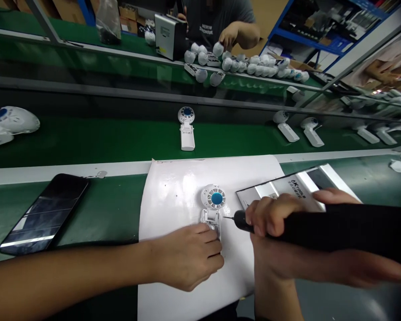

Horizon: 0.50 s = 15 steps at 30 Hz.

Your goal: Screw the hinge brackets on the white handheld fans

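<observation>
On a white sheet (173,200) lies a small white handheld fan (207,196) with a round head and a blue centre. My left hand (194,254) is closed around its handle, hiding most of it; the hinge between head and handle stays in view. A black electric screwdriver (307,223) is held in my right hand (277,214), the fingers wrapped round its front part. Its thin bit points left at the fan's hinge, and a small gap seems to lie between them.
A silver 6K Tools box (287,187) lies right of the sheet, partly behind my right hand. A black phone (43,218) rests at left. Along the green belt (137,138) lie several similar fans (187,129). Across from me a person (220,26) handles rows of fans.
</observation>
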Each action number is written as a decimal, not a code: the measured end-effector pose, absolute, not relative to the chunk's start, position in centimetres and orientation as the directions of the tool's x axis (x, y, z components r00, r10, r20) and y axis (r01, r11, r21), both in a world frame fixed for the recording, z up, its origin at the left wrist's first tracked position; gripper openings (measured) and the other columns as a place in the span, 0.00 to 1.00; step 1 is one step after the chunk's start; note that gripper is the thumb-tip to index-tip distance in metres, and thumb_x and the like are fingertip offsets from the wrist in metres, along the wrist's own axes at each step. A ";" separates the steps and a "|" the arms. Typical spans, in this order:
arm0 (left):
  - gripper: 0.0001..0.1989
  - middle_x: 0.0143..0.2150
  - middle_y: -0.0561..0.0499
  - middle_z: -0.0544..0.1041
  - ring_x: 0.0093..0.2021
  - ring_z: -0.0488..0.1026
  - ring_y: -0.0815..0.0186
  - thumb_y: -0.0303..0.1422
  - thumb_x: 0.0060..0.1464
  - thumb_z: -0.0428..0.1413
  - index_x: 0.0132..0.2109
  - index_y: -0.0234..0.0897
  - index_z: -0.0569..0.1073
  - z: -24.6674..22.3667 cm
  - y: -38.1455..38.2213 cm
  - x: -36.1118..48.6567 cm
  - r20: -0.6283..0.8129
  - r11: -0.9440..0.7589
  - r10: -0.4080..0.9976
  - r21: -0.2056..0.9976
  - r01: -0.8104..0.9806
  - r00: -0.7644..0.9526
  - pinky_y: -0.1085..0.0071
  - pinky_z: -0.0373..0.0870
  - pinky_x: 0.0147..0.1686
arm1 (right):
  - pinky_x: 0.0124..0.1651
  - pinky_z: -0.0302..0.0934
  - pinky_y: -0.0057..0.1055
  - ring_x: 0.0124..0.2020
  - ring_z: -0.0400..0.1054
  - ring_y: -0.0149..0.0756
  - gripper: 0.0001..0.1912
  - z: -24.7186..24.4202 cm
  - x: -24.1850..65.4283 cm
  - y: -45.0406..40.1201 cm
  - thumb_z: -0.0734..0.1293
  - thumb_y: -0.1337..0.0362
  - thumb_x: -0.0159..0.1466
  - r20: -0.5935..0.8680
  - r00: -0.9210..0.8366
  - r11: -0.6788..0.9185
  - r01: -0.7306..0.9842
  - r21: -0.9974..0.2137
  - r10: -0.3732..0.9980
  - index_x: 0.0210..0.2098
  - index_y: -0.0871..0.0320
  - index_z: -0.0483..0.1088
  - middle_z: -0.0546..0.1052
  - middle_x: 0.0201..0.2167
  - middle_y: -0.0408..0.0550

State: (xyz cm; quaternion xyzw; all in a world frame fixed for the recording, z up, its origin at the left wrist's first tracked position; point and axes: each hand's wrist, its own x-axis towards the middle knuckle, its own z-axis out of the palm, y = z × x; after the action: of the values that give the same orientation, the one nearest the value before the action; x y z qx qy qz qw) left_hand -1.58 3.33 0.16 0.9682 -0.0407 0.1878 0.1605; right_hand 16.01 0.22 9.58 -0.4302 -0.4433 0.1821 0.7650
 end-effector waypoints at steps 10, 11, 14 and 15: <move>0.05 0.43 0.45 0.78 0.44 0.71 0.57 0.32 0.71 0.59 0.43 0.37 0.76 -0.3 3.3 -1.6 0.375 -0.953 -0.029 0.270 -0.139 0.927 0.59 0.70 0.51 | 0.18 0.57 0.27 0.12 0.54 0.27 0.30 6.2 15.3 2.8 0.74 0.31 0.62 0.403 0.439 0.482 -0.080 -0.873 0.803 0.41 0.48 0.65 0.66 0.16 0.29; 0.05 0.43 0.45 0.78 0.43 0.71 0.57 0.31 0.71 0.59 0.43 0.37 0.76 -0.2 3.3 -1.6 0.375 -0.954 -0.029 0.267 -0.138 0.926 0.59 0.70 0.51 | 0.18 0.56 0.27 0.12 0.54 0.27 0.30 6.1 15.3 2.8 0.74 0.31 0.61 0.391 0.441 0.476 -0.097 -0.874 0.808 0.41 0.48 0.65 0.66 0.16 0.29; 0.04 0.42 0.46 0.78 0.43 0.71 0.57 0.31 0.70 0.59 0.43 0.37 0.77 0.0 3.3 -1.6 0.379 -0.957 -0.033 0.255 -0.139 0.925 0.60 0.70 0.50 | 0.18 0.55 0.26 0.13 0.53 0.26 0.29 5.8 15.1 3.0 0.74 0.32 0.62 0.376 0.455 0.476 -0.125 -0.871 0.807 0.40 0.49 0.65 0.65 0.17 0.29; 0.04 0.42 0.46 0.78 0.43 0.71 0.57 0.32 0.70 0.59 0.43 0.37 0.77 0.0 3.2 -1.7 0.381 -0.959 -0.030 0.249 -0.134 0.924 0.59 0.70 0.51 | 0.18 0.55 0.26 0.13 0.52 0.26 0.29 5.7 15.0 3.1 0.74 0.33 0.62 0.377 0.459 0.481 -0.131 -0.867 0.804 0.40 0.49 0.65 0.65 0.17 0.29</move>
State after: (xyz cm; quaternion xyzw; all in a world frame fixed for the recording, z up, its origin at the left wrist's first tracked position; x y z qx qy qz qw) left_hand -1.65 3.24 0.02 0.9714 -0.0421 0.1901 0.1363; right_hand 14.97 3.15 5.71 -0.4039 -0.4168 0.3107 0.7527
